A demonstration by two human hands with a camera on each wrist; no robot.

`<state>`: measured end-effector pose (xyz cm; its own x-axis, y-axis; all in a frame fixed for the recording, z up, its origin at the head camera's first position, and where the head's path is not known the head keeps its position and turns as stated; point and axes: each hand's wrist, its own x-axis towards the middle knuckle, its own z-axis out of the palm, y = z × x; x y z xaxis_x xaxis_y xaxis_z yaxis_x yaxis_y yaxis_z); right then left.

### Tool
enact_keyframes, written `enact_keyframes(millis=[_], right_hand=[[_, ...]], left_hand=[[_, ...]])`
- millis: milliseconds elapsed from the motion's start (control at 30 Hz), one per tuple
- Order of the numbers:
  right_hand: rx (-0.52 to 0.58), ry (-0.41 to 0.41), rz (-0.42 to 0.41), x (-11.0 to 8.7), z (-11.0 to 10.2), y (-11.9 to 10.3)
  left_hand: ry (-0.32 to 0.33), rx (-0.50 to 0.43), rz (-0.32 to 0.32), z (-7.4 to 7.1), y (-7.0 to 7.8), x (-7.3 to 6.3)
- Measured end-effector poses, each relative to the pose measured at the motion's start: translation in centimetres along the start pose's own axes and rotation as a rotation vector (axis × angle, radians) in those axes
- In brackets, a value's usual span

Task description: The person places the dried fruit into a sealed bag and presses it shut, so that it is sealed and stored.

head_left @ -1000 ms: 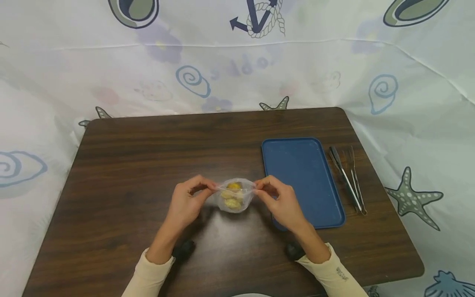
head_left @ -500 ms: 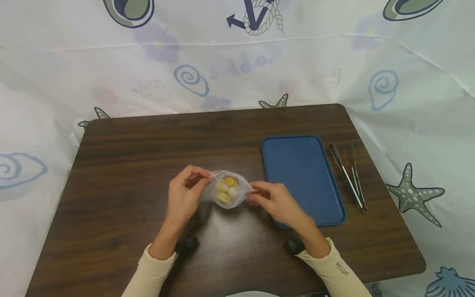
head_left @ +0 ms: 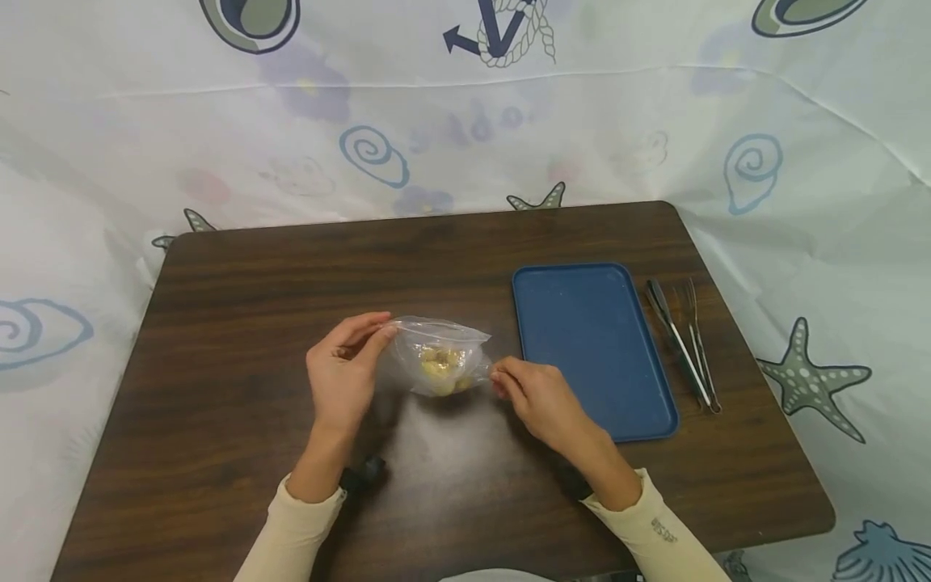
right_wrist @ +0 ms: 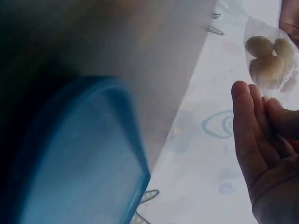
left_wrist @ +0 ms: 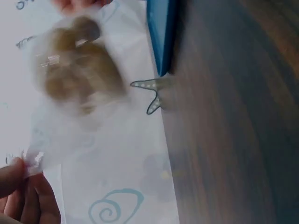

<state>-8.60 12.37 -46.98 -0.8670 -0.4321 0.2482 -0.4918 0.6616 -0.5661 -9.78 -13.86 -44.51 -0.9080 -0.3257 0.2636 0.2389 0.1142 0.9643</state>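
A clear zip-top plastic bag (head_left: 444, 356) hangs between both hands over the middle of the table, with several yellowish rounded pieces (head_left: 440, 362) inside. My left hand (head_left: 345, 364) pinches the bag's upper left corner between thumb and fingers. Lower down, my right hand (head_left: 541, 400) pinches the bag's right side near its bottom corner. In the left wrist view the bag (left_wrist: 77, 70) is blurred, its contents bunched at the far end from the left fingers. The right wrist view shows the yellowish pieces (right_wrist: 268, 58) just beyond the right fingertips.
A blue tray (head_left: 592, 347) lies right of the bag, partly under the right hand in the head view. Beside it are metal tongs (head_left: 680, 343) and a fork-like utensil (head_left: 696, 343). A white rounded rim (head_left: 494, 575) shows at the table's (head_left: 240, 323) near edge.
The bag has turned from mouth-up to tilted, its zip edge now facing away. My left hand has moved left and farther off; the right hand has shifted to the bag's lower right side.
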Motion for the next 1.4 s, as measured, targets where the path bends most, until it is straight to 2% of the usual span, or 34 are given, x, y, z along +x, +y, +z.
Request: enact_keyframes(millis=[100, 233, 333, 467, 567, 633, 733, 833, 967, 1033, 1200, 1300, 1333, 1400], right_hand=[[-0.020, -0.045, -0.024, -1.0, 0.3, 0.7], [0.018, -0.116, -0.037, -2.1, 0.6, 1.4], [0.050, -0.214, -0.015, -2.2, 0.7, 1.6], [0.118, -0.411, 0.059, -1.8, 0.1, 1.8], [0.211, -0.461, 0.122, -1.2, -1.1, 1.9], [0.299, -0.408, 0.152, -0.5, -1.9, 1.9], [0.401, -0.245, 0.142, 0.7, -2.5, 1.7], [0.463, -0.130, 0.118, 1.8, -2.6, 1.4], [0.491, -0.066, 0.077, 2.5, -2.5, 0.8], [0.462, -0.032, 0.029, 2.6, -2.4, 0.5], [0.261, 0.078, -0.169, 2.8, -2.7, -0.9], [0.197, 0.122, -0.278, 3.1, -3.1, -1.6], [0.187, 0.135, -0.295, 3.2, -3.2, -1.8], [0.187, 0.157, -0.301, 3.4, -3.6, -2.1]], left_hand=[[0.057, -0.023, -0.019, -0.3, 0.3, 0.8], [0.064, -0.052, -0.038, -0.2, 0.6, 1.3], [0.030, -0.044, -0.034, 0.1, 0.7, 1.0], [-0.050, -0.029, -0.013, 0.6, 1.1, -0.1], [-0.132, -0.033, 0.015, 1.1, 1.6, -1.0], [-0.174, -0.043, 0.035, 1.4, 1.9, -1.4], [-0.205, -0.052, 0.053, 1.7, 2.2, -1.6], [-0.200, -0.052, 0.046, 1.7, 2.2, -1.5], [-0.169, -0.045, 0.029, 1.3, 2.0, -1.6], [-0.142, -0.032, 0.027, 1.0, 1.9, -1.7], [-0.090, -0.054, 0.047, -0.1, 1.4, -2.0], [-0.130, -0.118, 0.011, -0.8, 0.6, -2.2], [-0.155, -0.098, -0.020, -0.9, 0.0, -2.2], [-0.248, -0.018, -0.108, -1.2, -1.5, -2.4]])
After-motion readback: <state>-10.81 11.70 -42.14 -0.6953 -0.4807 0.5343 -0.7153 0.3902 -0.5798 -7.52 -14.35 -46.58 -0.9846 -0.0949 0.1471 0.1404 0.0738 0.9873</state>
